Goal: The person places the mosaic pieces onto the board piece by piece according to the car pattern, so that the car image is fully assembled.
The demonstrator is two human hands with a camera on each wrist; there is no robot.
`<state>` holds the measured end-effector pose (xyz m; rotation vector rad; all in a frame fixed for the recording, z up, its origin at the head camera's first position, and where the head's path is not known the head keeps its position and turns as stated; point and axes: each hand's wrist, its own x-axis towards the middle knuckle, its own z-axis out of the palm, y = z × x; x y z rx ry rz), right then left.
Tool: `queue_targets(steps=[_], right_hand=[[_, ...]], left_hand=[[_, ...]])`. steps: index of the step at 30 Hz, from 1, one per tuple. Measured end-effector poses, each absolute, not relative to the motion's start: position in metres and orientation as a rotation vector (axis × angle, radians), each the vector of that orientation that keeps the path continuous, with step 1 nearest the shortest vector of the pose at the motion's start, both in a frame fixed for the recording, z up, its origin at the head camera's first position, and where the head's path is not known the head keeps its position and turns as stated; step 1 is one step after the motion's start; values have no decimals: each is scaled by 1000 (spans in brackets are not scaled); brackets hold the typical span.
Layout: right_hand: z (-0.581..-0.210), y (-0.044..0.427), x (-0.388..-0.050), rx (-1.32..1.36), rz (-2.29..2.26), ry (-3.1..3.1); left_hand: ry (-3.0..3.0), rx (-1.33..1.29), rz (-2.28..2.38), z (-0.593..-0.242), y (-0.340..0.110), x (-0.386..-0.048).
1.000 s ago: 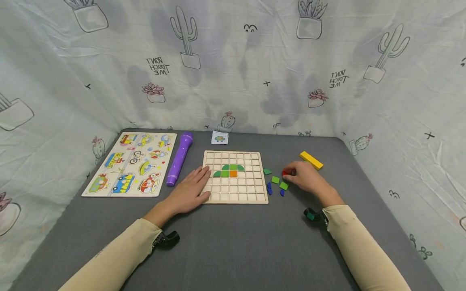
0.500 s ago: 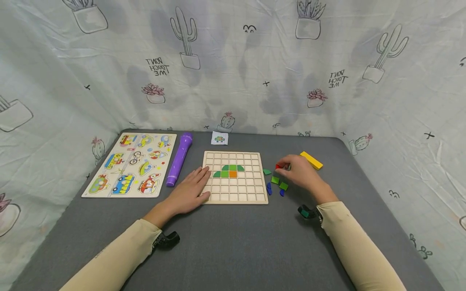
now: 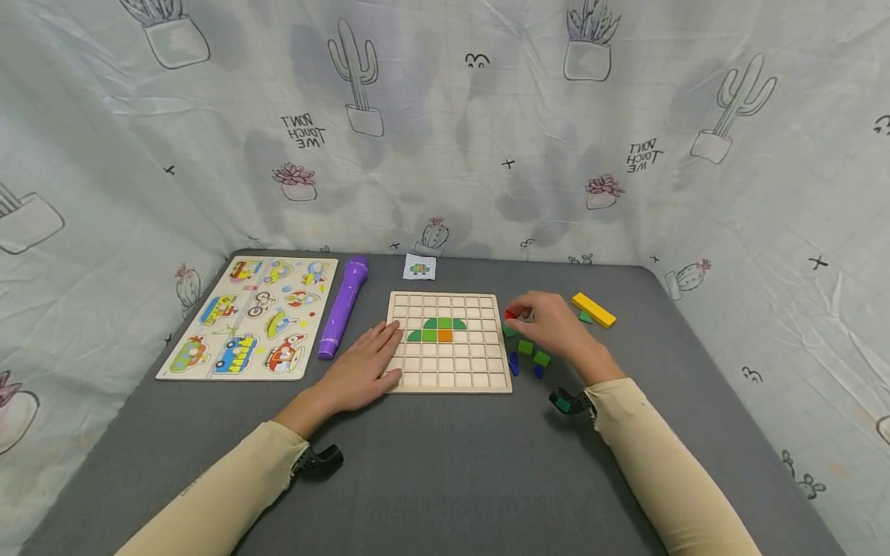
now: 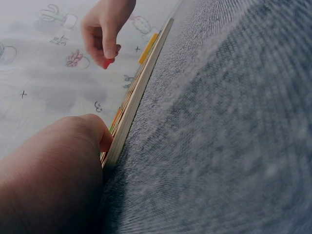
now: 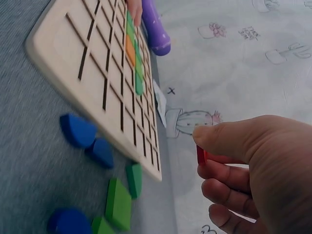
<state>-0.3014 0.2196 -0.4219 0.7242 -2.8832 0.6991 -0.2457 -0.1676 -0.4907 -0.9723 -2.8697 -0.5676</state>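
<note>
Two sleeves (image 3: 229, 486) are nearest, above the table (image 3: 445, 479). The left hand (image 3: 358, 369) rests on the left edge of the board (image 3: 452, 381), fingers extended and holding nothing, probably to steady it. Loose blue pieces (image 3: 513, 364) and green squares (image 3: 525, 347) lie just right of the board, seemingly for easy reach. Beside them, clear of the table, the right hand (image 3: 552, 320) pinches a red piece (image 5: 201, 155) between thumb and fingertip (a grip that suits something so small), near the board's right edge. Farther off, a yellow bar (image 3: 594, 310) lies aslant. Beyond the board is a card (image 3: 420, 267), perhaps there because neither arm hides it; cloth (image 3: 445, 116) hangs behind.
</note>
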Motion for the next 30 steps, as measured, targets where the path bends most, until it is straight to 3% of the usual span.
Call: queue_targets(steps=[30], right_hand=[[-418, 158, -309, 919, 740, -2860]], left_hand=[[-2867, -988, -556, -494, -169, -248]])
